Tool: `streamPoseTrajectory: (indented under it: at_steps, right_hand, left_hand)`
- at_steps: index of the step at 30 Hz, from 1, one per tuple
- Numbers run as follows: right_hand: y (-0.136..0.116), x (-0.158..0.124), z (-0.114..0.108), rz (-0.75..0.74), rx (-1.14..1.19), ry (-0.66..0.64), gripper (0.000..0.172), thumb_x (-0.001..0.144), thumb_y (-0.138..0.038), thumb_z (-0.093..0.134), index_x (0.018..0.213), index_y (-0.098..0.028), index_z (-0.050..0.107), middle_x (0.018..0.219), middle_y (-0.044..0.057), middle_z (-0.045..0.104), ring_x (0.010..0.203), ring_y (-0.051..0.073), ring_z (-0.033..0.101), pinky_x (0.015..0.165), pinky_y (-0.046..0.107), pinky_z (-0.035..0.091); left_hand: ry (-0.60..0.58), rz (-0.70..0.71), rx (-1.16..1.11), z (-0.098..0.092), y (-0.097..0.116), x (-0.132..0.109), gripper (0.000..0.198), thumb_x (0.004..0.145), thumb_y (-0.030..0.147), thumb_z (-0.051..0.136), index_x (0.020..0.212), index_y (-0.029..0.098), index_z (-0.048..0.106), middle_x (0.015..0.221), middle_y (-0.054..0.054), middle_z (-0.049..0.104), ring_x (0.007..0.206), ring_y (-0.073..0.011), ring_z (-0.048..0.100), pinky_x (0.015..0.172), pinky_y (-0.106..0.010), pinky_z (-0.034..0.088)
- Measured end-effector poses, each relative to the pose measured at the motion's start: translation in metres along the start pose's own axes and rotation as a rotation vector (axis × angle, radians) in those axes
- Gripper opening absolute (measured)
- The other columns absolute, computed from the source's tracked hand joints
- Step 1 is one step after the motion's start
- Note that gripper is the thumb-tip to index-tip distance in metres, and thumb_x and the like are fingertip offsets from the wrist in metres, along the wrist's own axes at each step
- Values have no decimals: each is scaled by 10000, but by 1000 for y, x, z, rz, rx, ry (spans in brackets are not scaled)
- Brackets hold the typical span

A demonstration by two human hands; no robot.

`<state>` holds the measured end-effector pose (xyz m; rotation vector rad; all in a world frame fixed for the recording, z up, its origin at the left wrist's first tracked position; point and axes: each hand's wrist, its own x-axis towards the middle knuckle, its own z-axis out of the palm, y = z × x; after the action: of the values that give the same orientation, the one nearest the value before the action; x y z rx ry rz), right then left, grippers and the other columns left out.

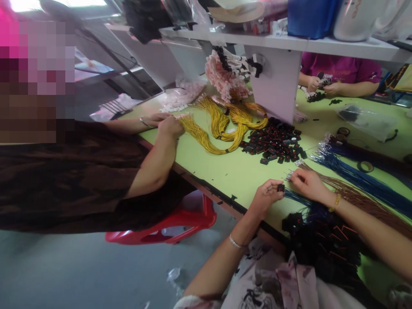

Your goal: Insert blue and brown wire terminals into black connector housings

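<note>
My left hand (266, 196) is closed on a small black plastic connector housing (280, 188), held between thumb and fingers near the table's front edge. Blue wires (298, 197) trail from beside that housing towards the right. Just right of it, my right hand (307, 183) has its fingers pinched together at the metal-tipped ends of a bundle of brown wires (360, 197). What lies between those fingertips is too small to make out. Below my right wrist is a dark heap of black housings with wires (334, 240).
Loose black housings (277, 139) are piled mid-table, beside yellow wire bundles (231, 122). Blue wires (360, 167) and a tape roll (365, 166) lie right. A co-worker's hands (170, 124) touch yellow wires; another person (341, 77) sits opposite. A shelf (289, 45) overhangs the table. A red stool (193, 216) stands left.
</note>
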<state>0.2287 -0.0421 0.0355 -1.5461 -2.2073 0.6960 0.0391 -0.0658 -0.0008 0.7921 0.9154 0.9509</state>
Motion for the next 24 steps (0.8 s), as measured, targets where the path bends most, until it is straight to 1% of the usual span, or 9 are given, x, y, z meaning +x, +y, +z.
streamPoseTrajectory:
  at_steps: [1, 2, 5, 8, 12, 15, 17, 19, 24]
  right_hand:
    - [5, 2, -5, 65, -98, 26, 198, 879, -268, 418, 808, -182, 582, 722, 21, 614, 628, 129, 508, 579, 228, 310]
    - [9, 3, -9, 123, -204, 18, 174, 865, -282, 450, 843, -182, 590, 782, 41, 629, 661, 142, 523, 587, 237, 306]
    - [21, 5, -13, 204, -410, -91, 167, 826, -308, 520, 902, -188, 608, 914, 76, 643, 756, 178, 554, 606, 254, 302]
    - [27, 4, -9, 187, -430, -127, 163, 858, -273, 473, 886, -200, 615, 920, 66, 653, 770, 178, 567, 604, 260, 296]
    - [26, 0, -5, 113, -481, -56, 184, 885, -230, 429, 863, -179, 605, 886, 93, 651, 726, 178, 563, 576, 271, 271]
    - [24, -3, -7, 101, -515, 4, 180, 891, -230, 422, 862, -161, 585, 837, 110, 647, 671, 174, 548, 558, 275, 248]
    - [22, -5, -8, 110, -444, 31, 150, 878, -233, 441, 863, -162, 572, 772, 87, 638, 616, 160, 521, 551, 271, 244]
    - [18, -6, -10, 98, -289, 52, 127, 863, -238, 457, 831, -172, 560, 711, 48, 615, 576, 142, 487, 549, 258, 259]
    - [3, -7, -11, -35, 107, 108, 149, 847, -249, 465, 740, -176, 539, 674, -6, 562, 577, 106, 451, 559, 221, 312]
  left_hand:
    - [0, 0, 5, -1, 1, 0, 418, 568, 211, 818, 944, 148, 648, 810, -24, 654, 723, -107, 584, 694, -247, 465]
    - [0, -2, 8, -2, 2, 0, 416, 573, 218, 817, 946, 151, 645, 817, -25, 652, 731, -105, 583, 702, -245, 464]
    - [13, -13, 15, -2, 3, 2, 383, 617, 285, 797, 940, 151, 641, 809, -25, 636, 731, -110, 577, 703, -256, 474]
    - [25, -15, 12, 2, 2, 5, 369, 638, 338, 777, 924, 149, 641, 789, -26, 621, 732, -120, 572, 683, -262, 486]
    - [31, -9, -14, 9, 2, 8, 349, 652, 332, 763, 920, 146, 640, 779, -25, 609, 727, -116, 565, 683, -257, 492]
    - [33, 0, -54, 14, 2, 8, 335, 660, 304, 756, 928, 146, 631, 782, -23, 599, 726, -111, 562, 693, -256, 495]
    - [22, -8, -97, 17, 1, 8, 334, 663, 283, 753, 937, 148, 618, 789, -23, 597, 733, -112, 564, 696, -255, 496]
    - [9, -25, -147, 20, 0, 9, 333, 665, 267, 748, 941, 149, 604, 801, -24, 596, 738, -113, 566, 697, -252, 495]
    - [-23, -63, -256, 25, -4, 11, 301, 678, 229, 735, 931, 149, 594, 850, -31, 593, 761, -112, 565, 707, -245, 488]
